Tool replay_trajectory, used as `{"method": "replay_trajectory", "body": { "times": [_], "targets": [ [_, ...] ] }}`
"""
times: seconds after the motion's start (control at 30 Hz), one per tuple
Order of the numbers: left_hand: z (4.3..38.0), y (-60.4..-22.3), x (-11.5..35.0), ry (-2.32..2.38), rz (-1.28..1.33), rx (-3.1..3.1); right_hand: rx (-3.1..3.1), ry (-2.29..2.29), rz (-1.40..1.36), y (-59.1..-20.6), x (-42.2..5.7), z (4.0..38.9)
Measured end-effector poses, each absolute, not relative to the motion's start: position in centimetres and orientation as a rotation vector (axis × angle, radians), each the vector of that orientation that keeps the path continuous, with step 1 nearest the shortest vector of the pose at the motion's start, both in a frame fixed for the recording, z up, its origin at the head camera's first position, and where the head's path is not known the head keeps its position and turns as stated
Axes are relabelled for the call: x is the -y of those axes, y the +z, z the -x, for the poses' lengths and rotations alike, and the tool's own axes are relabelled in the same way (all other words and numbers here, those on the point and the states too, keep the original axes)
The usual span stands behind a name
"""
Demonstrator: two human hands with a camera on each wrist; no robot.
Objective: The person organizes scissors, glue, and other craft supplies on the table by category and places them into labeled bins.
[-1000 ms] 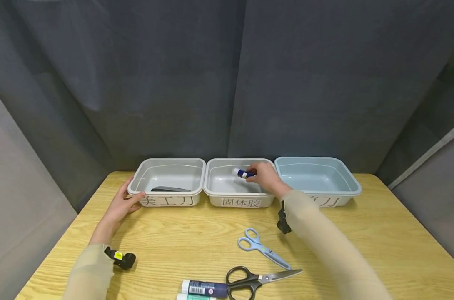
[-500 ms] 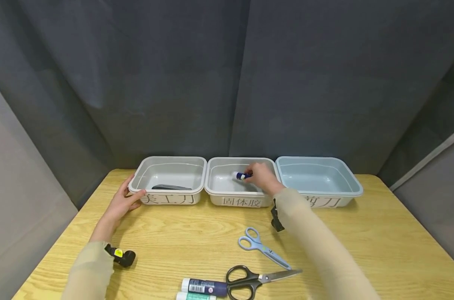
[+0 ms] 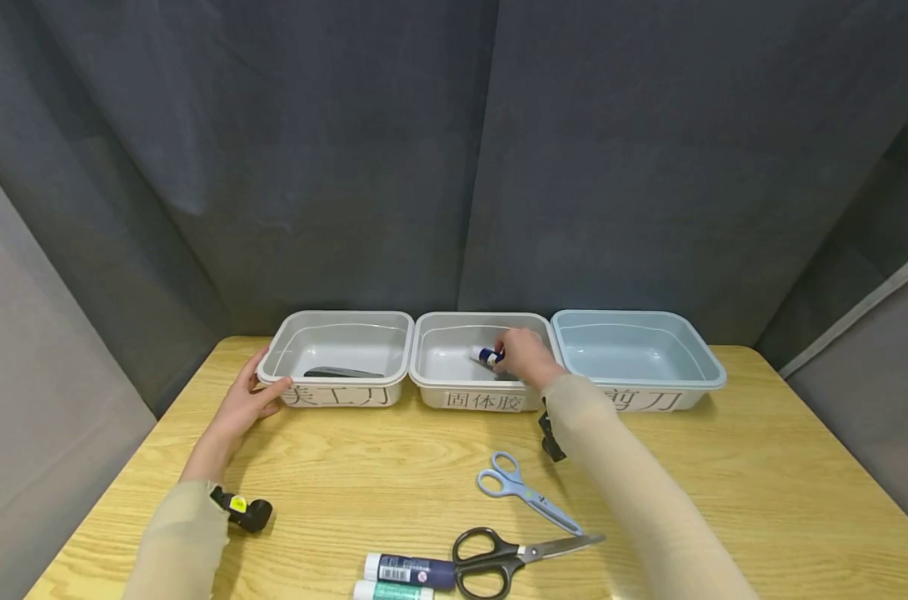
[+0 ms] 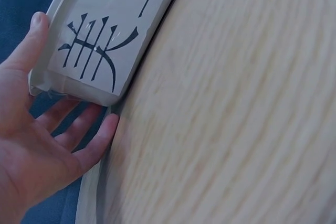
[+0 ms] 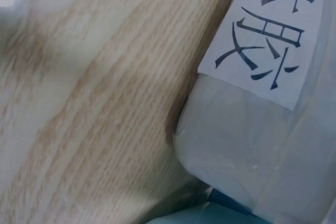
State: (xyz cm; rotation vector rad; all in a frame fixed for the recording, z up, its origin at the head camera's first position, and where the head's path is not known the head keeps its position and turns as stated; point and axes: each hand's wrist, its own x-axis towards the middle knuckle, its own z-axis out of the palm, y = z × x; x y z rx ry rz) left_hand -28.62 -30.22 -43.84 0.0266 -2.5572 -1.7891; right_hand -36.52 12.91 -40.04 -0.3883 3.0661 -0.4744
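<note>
In the head view, my right hand (image 3: 527, 357) reaches into the middle grey bin (image 3: 484, 387) and pinches a dark blue glue stick (image 3: 490, 357), its pale end pointing left. Whether the stick touches the bin's floor I cannot tell. At the left, my left hand (image 3: 244, 404) rests against the near left corner of the left grey bin (image 3: 356, 382). The left wrist view shows the thumb lying along that rim and the other fingers loosely spread beside the corner. A dark utility knife (image 3: 343, 372) lies inside this bin. The right wrist view shows the middle bin's labelled wall, not the hand.
A light blue bin (image 3: 637, 387) stands right of the middle one. On the wooden table (image 3: 334, 479) lie blue scissors (image 3: 529, 493), black-handled scissors (image 3: 506, 558), another blue glue stick (image 3: 416, 572) and a green-and-white tube (image 3: 394, 591). A dark curtain (image 3: 349, 167) hangs behind the bins.
My right hand has moved slightly lower into the middle bin with the glue stick, whose pale end has tilted. The left hand stays at the left bin's corner.
</note>
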Motion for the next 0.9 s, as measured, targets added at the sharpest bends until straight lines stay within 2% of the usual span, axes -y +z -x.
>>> {"method": "replay_trajectory", "body": {
  "times": [0.43,0.9],
  "targets": [
    [28.8,-43.6,30.5,-1.778,-0.003,2.588,-3.070,-0.526,0.383,-39.5,-13.6,36.0],
    [28.8,-43.7,30.3,-1.801,-0.010,2.575,-3.141,-0.702,0.544,-38.7,-14.4,33.9]
  ]
}}
